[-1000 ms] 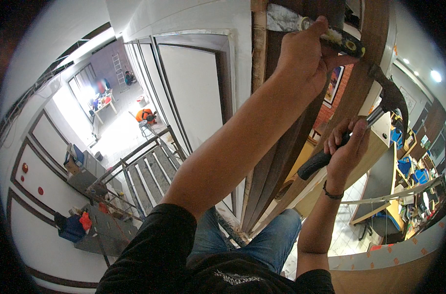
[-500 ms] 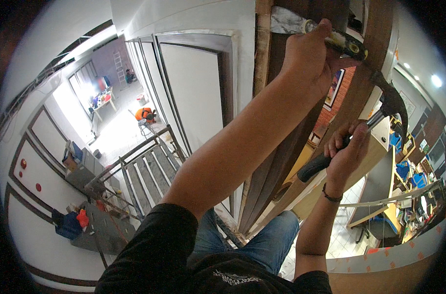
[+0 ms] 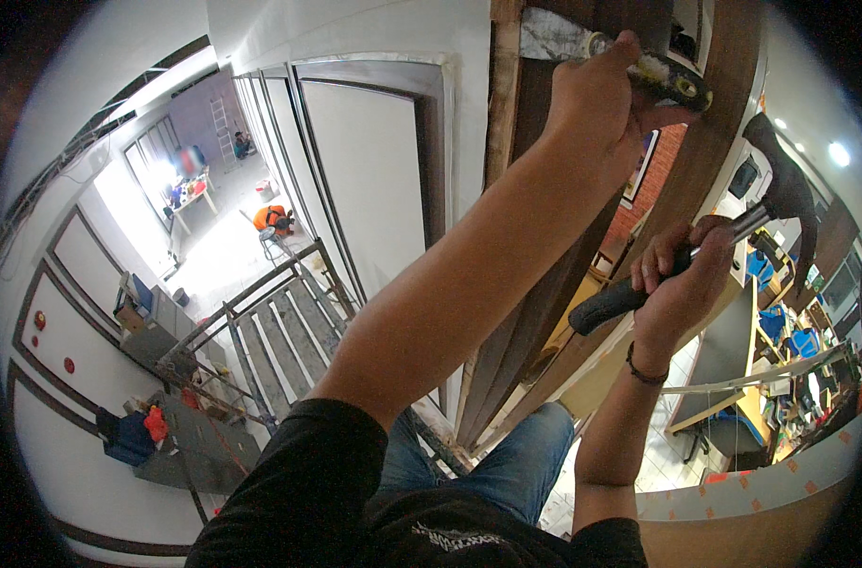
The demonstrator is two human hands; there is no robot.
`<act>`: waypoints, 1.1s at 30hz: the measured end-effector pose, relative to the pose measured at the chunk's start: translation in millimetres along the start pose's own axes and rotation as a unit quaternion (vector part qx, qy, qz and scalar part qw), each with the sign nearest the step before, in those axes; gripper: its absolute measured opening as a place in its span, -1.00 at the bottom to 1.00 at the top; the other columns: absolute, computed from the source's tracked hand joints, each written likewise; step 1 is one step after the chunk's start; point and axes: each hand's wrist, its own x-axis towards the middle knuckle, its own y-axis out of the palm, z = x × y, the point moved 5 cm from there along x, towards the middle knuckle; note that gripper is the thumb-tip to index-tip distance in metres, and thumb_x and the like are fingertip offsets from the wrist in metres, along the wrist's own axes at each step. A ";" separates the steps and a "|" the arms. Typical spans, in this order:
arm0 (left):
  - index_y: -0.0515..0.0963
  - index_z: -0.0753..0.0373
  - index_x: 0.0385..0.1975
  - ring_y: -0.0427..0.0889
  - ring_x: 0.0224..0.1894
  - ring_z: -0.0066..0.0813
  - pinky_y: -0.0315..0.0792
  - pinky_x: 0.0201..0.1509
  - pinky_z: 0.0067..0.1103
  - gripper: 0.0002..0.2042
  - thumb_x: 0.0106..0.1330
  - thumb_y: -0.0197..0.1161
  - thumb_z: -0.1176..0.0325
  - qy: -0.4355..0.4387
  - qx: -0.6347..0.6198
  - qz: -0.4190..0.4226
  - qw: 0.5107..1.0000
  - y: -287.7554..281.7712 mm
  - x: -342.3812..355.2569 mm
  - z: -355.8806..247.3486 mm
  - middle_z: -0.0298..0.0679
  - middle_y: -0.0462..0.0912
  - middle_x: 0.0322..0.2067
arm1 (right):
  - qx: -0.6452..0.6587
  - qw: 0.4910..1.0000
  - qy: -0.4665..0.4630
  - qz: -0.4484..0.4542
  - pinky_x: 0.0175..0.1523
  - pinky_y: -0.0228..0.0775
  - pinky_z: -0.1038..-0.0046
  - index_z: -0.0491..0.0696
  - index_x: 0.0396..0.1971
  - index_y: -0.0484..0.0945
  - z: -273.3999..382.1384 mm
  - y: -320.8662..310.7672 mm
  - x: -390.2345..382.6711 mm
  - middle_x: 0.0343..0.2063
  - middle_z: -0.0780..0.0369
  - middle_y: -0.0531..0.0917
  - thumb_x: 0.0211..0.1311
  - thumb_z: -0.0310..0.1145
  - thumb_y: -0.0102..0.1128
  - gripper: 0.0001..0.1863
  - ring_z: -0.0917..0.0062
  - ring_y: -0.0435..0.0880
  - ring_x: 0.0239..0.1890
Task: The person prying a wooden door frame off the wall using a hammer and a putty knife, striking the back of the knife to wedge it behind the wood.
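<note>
My left hand (image 3: 597,104) is wrapped round the black and yellow handle of a chisel (image 3: 677,85), high up on a dark wooden door frame (image 3: 715,47). The chisel's wide, white-smeared blade (image 3: 554,36) lies sideways across the wood near a rough, pale strip. My right hand (image 3: 686,275) grips a claw hammer (image 3: 606,312) by its black rubber handle and metal shank. The hammer's dark head is raised to the right of the chisel handle's end, apart from it.
Below left is a metal scaffold platform (image 3: 284,341); grey cabinets (image 3: 190,440) and bundles stand beside it. Down the corridor are a crouching worker in orange (image 3: 270,218), another person (image 3: 244,144), a table and a ladder (image 3: 221,128). Cluttered desks (image 3: 772,398) lie below right.
My right hand and the hammer have moved right and slightly up, widening the space between hammer head and chisel handle. My left hand and the chisel have shifted only slightly.
</note>
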 end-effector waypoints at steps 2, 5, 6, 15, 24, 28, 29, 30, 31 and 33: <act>0.27 0.52 -0.16 0.63 -0.32 -0.03 0.70 -0.42 -0.29 -0.72 0.37 -0.02 0.35 0.002 0.000 -0.012 1.000 1.2 -1.5 -0.8 0.09 0.48 -0.31 | -0.021 0.998 0.049 0.022 -0.75 0.00 0.63 0.07 -0.47 0.20 -0.6 2.6 -0.5 -0.76 0.38 0.20 0.35 0.08 -0.20 -0.61 0.73 0.12 -0.83; 0.26 0.53 -0.15 0.63 -0.31 -0.02 0.70 -0.42 -0.26 -0.71 0.36 -0.02 0.36 0.000 0.012 -0.012 1.000 -0.2 -0.9 -2.1 0.10 0.47 -0.31 | -0.037 0.998 0.032 0.031 -0.75 -0.03 0.62 0.07 -0.48 0.21 4.5 -2.8 1.8 -0.77 0.39 0.20 0.35 0.05 -0.21 -0.63 0.73 0.09 -0.84; 0.26 0.53 -0.15 0.63 -0.31 -0.02 0.70 -0.42 -0.26 -0.71 0.36 -0.02 0.36 -0.001 0.010 -0.010 1.000 0.7 -0.5 -0.7 0.10 0.47 -0.31 | 0.001 1.000 0.025 -0.005 -0.76 -0.04 0.61 0.08 -0.49 0.21 7.3 -5.6 0.7 -0.78 0.39 0.20 0.35 0.05 -0.22 -0.63 0.73 0.07 -0.85; 0.25 0.58 -0.14 0.62 -0.32 -0.01 0.69 -0.44 -0.25 -0.69 0.35 0.01 0.38 0.001 0.039 -0.075 0.996 -1.5 -4.2 -6.9 0.09 0.45 -0.29 | -0.022 0.998 0.049 -0.021 -0.74 -0.05 0.62 0.08 -0.52 0.19 1.9 -7.7 -0.7 -0.80 0.38 0.17 0.34 0.06 -0.17 -0.62 0.70 0.07 -0.87; 0.23 0.56 -0.14 0.62 -0.29 0.00 0.70 -0.40 -0.26 -0.70 0.34 0.01 0.39 -0.002 0.027 -0.037 0.999 -1.9 -3.6 -5.7 0.09 0.45 -0.27 | -0.070 0.997 0.038 -0.018 -0.76 -0.01 0.60 0.05 -0.53 0.18 -1.0 -9.9 -0.9 -0.79 0.39 0.16 0.32 0.12 -0.20 -0.56 0.69 0.14 -0.82; 0.24 0.52 -0.13 0.62 -0.28 0.01 0.70 -0.39 -0.27 -0.71 0.35 0.00 0.37 0.004 0.011 -0.018 1.000 3.0 -2.8 0.4 0.11 0.46 -0.26 | 0.089 0.990 0.024 -0.103 -0.76 -0.02 0.59 0.06 -0.65 0.17 8.4 -21.9 -2.6 -0.84 0.40 0.12 0.27 0.20 -0.19 -0.48 0.71 0.10 -0.85; 0.24 0.51 -0.12 0.63 -0.28 0.01 0.70 -0.40 -0.28 -0.71 0.36 0.00 0.37 -0.002 0.004 -0.035 0.999 3.0 -2.6 2.9 0.12 0.46 -0.26 | 0.155 0.980 0.019 -0.124 -0.76 -0.02 0.59 0.07 -0.68 0.16 7.9 -24.7 -2.4 -0.86 0.40 0.10 0.26 0.21 -0.19 -0.46 0.71 0.09 -0.86; 0.24 0.51 -0.12 0.63 -0.28 0.01 0.70 -0.40 -0.28 -0.71 0.36 0.00 0.37 -0.001 0.005 -0.040 0.999 -0.3 -2.5 1.7 0.12 0.46 -0.26 | -0.037 0.986 0.020 -0.161 -0.76 0.00 0.59 0.05 -0.68 0.18 -3.0 -19.2 -3.5 -0.85 0.39 0.12 0.26 0.21 -0.21 -0.46 0.71 0.13 -0.85; 0.24 0.50 -0.12 0.63 -0.28 0.01 0.70 -0.39 -0.28 -0.71 0.36 0.00 0.36 0.007 0.016 -0.043 0.999 -3.1 -0.5 -1.6 0.13 0.46 -0.27 | -0.038 0.986 0.025 -0.160 -0.76 0.00 0.59 0.05 -0.68 0.18 -6.0 -16.7 -5.8 -0.85 0.39 0.12 0.26 0.21 -0.21 -0.46 0.71 0.13 -0.85; 0.24 0.49 -0.12 0.63 -0.28 0.01 0.70 -0.39 -0.29 -0.71 0.36 0.00 0.36 0.016 0.026 -0.044 0.999 -5.7 -0.2 -5.1 0.13 0.47 -0.28 | -0.135 0.990 0.050 0.005 -0.76 -0.05 0.62 0.04 -0.51 0.18 -7.9 10.3 -9.1 -0.82 0.38 0.15 0.31 0.12 -0.21 -0.56 0.70 0.09 -0.85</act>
